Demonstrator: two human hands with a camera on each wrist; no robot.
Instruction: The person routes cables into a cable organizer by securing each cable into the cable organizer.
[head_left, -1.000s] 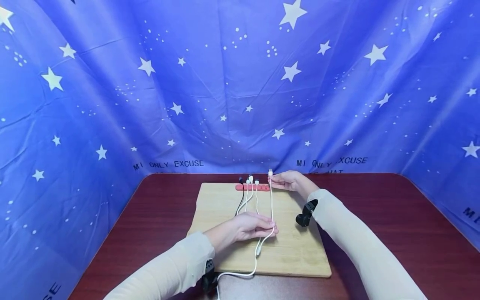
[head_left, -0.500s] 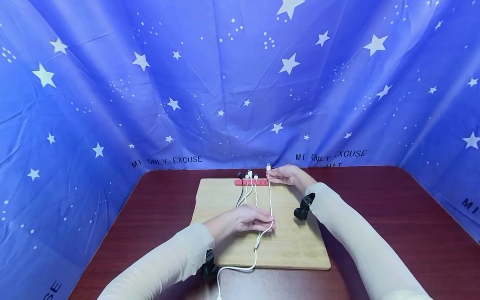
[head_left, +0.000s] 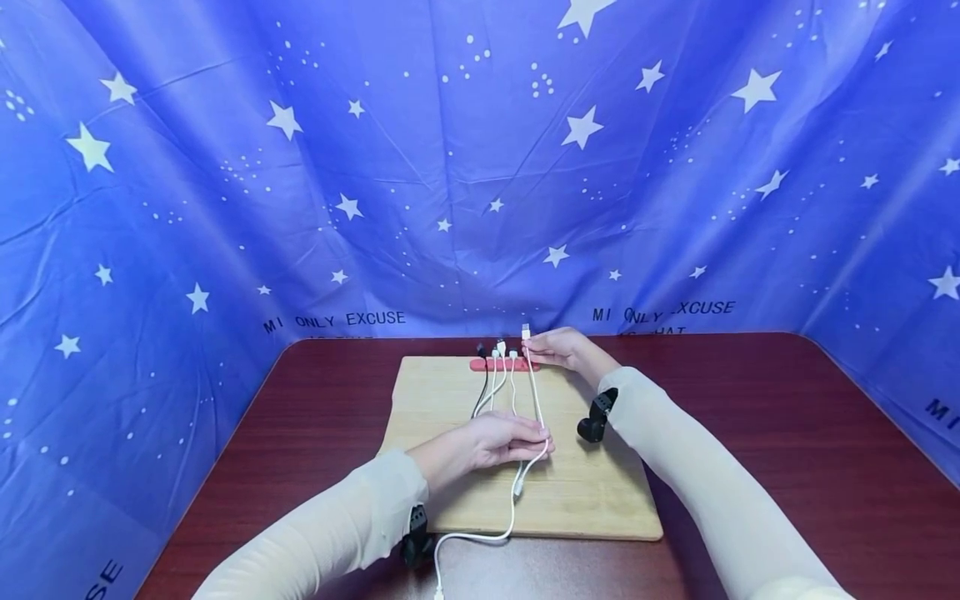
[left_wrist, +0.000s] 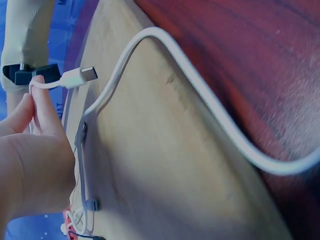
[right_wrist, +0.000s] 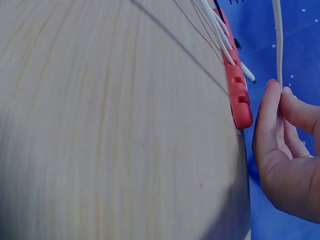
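Note:
A white USB cable (head_left: 533, 387) is stretched between my hands. My right hand (head_left: 566, 347) pinches it just below its upright USB plug (head_left: 526, 332), above the right end of a red cable holder (head_left: 477, 365). Lower down, my left hand (head_left: 506, 440) pinches the same cable between thumb and fingertips. A connector end (left_wrist: 79, 77) sticks out from the left fingers in the left wrist view. The right wrist view shows the taut cable (right_wrist: 279, 45) entering the right fingertips, apart from the holder's notches. One black cable (head_left: 484, 390) and several white ones sit in the holder.
The holder lies along the far edge of a wooden board (head_left: 592, 500) on a dark red table (head_left: 750, 417). A white cable (head_left: 472, 537) with a joint runs over the board's front edge. Starry blue cloth (head_left: 450, 167) hangs behind and at both sides.
My right hand has moved left with the plug, bringing it from beside the holder's right end to above it, so the cable now slants. The left hand stays nearly in place.

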